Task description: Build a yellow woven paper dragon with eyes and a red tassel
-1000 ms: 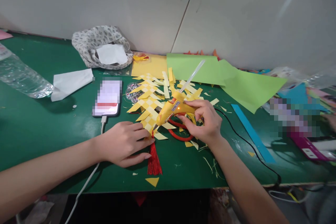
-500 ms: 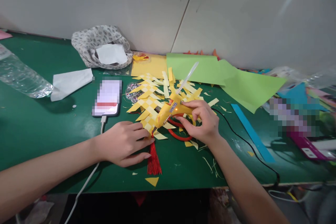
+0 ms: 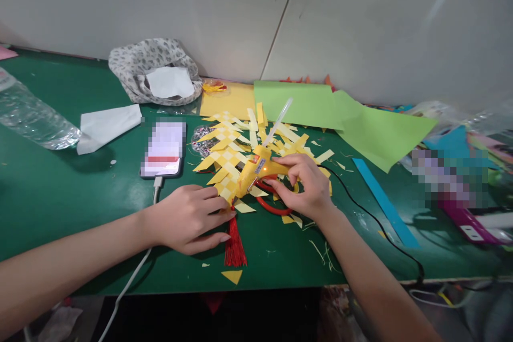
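A yellow woven paper fish (image 3: 226,156) lies on the green table, with a red tassel (image 3: 235,243) at its near end. My left hand (image 3: 192,219) is palm down, its fingertips holding the tassel's top against the paper end; the exact contact is partly hidden. In my right hand (image 3: 306,184) is a yellow hot glue gun (image 3: 256,168), its small light glowing and a clear glue stick (image 3: 278,124) poking out of the back. The gun's nozzle points down at the spot where tassel and paper meet. Beneath the gun show red-handled scissors (image 3: 274,208).
Left of the weaving are a phone (image 3: 166,144) on a white cable and a bag of small beads or eyes (image 3: 202,140). Green paper (image 3: 296,104) lies behind, a blue strip (image 3: 385,203) to the right. A plastic bottle (image 3: 36,112) lies far left. The gun's black cord (image 3: 360,208) runs rightward.
My right hand and the glue gun have shifted slightly left, and the glue stick's end has swung left and down a little. My left hand and the tassel have stayed put.
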### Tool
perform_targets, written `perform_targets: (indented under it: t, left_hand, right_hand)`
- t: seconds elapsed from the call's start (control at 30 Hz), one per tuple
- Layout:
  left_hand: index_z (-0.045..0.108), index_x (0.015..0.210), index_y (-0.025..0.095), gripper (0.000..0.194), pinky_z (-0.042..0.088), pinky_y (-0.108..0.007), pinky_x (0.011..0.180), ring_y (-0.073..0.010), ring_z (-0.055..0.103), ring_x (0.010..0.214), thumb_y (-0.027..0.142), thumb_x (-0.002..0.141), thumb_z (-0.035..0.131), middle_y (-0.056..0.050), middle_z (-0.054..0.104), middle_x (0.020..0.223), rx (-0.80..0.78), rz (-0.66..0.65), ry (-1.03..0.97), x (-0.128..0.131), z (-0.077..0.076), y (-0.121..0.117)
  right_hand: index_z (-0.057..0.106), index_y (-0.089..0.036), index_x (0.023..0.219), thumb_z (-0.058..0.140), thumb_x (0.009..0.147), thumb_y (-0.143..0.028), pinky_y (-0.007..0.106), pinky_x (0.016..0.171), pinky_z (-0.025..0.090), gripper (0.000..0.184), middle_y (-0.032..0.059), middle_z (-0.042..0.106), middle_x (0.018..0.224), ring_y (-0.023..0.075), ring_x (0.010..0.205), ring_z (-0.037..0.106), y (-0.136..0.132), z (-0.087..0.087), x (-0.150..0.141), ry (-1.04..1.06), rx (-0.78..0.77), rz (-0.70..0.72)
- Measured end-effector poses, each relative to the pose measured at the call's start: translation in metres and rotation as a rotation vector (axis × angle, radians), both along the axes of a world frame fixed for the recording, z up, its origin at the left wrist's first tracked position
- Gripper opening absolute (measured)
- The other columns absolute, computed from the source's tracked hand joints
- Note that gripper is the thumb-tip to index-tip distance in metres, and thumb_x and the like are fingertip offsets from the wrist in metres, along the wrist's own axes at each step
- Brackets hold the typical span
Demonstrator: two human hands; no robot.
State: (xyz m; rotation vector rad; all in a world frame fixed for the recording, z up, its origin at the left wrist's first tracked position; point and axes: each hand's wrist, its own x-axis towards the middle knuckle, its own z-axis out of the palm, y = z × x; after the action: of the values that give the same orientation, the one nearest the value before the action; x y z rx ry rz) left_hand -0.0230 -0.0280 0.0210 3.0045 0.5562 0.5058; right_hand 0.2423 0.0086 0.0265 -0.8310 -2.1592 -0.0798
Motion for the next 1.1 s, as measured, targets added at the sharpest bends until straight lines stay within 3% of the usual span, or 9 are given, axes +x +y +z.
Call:
perform_targets:
  t: [0.27, 0.5, 0.73, 1.1]
  left_hand:
    - [0.059, 0.112, 0.014, 0.035, 0.046, -0.033, 0.06, -0.0205, 0.058, 0.074, 0.034, 0.089, 0.043, -0.008, 0.067, 0.092, 0.002, -0.008, 0.002, -0.001, 0.0, 0.0]
    - [0.058, 0.113, 0.013, 0.036, 0.049, -0.033, 0.061, -0.0205, 0.059, 0.076, 0.035, 0.089, 0.042, -0.009, 0.066, 0.091, 0.011, -0.018, 0.004, -0.001, 0.0, 0.0]
    - [0.057, 0.114, 0.014, 0.034, 0.049, -0.031, 0.062, -0.0202, 0.061, 0.076, 0.033, 0.088, 0.044, -0.009, 0.068, 0.092, 0.036, -0.021, -0.008, 0.0, 0.001, 0.0]
    - [0.06, 0.079, 0.017, 0.013, 0.04, -0.025, 0.051, -0.0135, 0.055, 0.054, 0.019, 0.084, 0.048, -0.001, 0.059, 0.058, 0.158, 0.052, -0.225, 0.0, 0.003, -0.002]
  right_hand:
    - [0.032, -0.023, 0.068, 0.074, 0.065, -0.017, 0.036, 0.067, 0.053, 0.043, 0.0069, 0.064, 0.094, 0.0219, 0.087, 0.064, 0.001, 0.002, 0.004, 0.069, 0.094, -0.083]
    - [0.033, -0.023, 0.068, 0.076, 0.06, -0.02, 0.036, 0.064, 0.052, 0.044, 0.006, 0.062, 0.093, 0.0234, 0.087, 0.064, 0.003, 0.0, 0.006, 0.238, 0.034, -0.146]
    - [0.033, -0.024, 0.067, 0.073, 0.064, -0.025, 0.038, 0.07, 0.052, 0.041, 0.0046, 0.06, 0.091, 0.0226, 0.09, 0.062, 0.008, -0.003, 0.009, 0.378, -0.032, -0.208]
    - [0.035, -0.023, 0.069, 0.074, 0.064, -0.023, 0.037, 0.076, 0.049, 0.039, 0.0058, 0.062, 0.095, 0.0223, 0.091, 0.061, 0.015, -0.008, 0.016, 0.434, -0.101, -0.354]
